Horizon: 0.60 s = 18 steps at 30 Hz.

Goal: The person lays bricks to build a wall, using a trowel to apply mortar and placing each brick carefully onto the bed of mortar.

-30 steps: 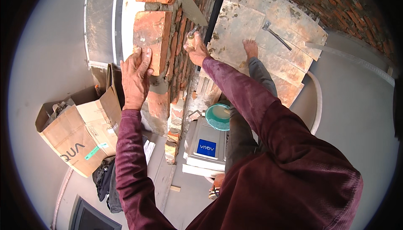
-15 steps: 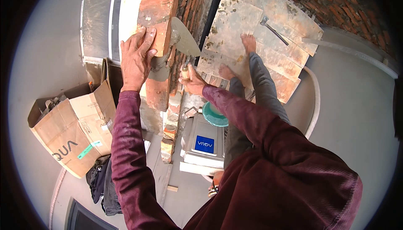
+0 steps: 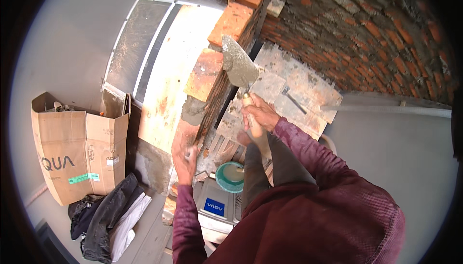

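My right hand (image 3: 258, 112) grips the wooden handle of a trowel (image 3: 238, 64), whose blade carries grey mortar beside the end of a red brick (image 3: 202, 78) on the narrow wall. Lower down, my left hand (image 3: 184, 162) is beside the wall's lower bricks, off the upper brick; its fingers are blurred, so whether it holds anything is unclear. Grey mortar (image 3: 193, 110) shows just below the upper brick. More red bricks (image 3: 229, 20) sit farther along the wall top.
A brick wall (image 3: 371, 37), floor boards (image 3: 275, 81) with a hammer (image 3: 294, 100), a green bowl (image 3: 229, 177) on a grey appliance (image 3: 207, 211), cardboard boxes (image 3: 67, 143), clothes (image 3: 103, 216), a pale hose (image 3: 330, 146) and a pale panel (image 3: 161, 81) beside the narrow wall.
My left hand has left the upper brick and moved down. My right hand has moved right with the trowel, its blade still at the brick's end. The view has shifted along the wall.
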Each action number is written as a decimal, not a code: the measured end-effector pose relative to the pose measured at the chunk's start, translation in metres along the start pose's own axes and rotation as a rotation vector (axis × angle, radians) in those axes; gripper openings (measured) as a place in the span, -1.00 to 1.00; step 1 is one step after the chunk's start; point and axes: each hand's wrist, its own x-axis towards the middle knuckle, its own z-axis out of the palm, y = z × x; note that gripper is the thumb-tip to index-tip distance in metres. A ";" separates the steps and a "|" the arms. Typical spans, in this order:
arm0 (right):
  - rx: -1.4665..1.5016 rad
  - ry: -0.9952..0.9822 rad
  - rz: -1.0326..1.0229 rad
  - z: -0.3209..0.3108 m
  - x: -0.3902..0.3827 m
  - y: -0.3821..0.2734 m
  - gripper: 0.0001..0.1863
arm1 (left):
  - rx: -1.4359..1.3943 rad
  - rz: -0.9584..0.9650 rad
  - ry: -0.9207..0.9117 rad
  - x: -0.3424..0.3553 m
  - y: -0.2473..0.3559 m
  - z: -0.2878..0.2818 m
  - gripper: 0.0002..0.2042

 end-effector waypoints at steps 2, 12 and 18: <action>-0.318 0.106 -0.050 -0.001 0.020 -0.035 -0.68 | 0.127 -0.092 -0.114 -0.088 -0.062 0.002 -0.53; -1.293 0.433 -0.272 -0.006 0.088 -0.032 -0.56 | -0.044 -0.797 -0.365 -0.379 -0.108 0.049 -0.56; -1.099 0.326 -0.052 0.018 0.054 -0.056 -0.65 | -0.213 -0.833 -0.169 -0.380 -0.096 0.079 -0.61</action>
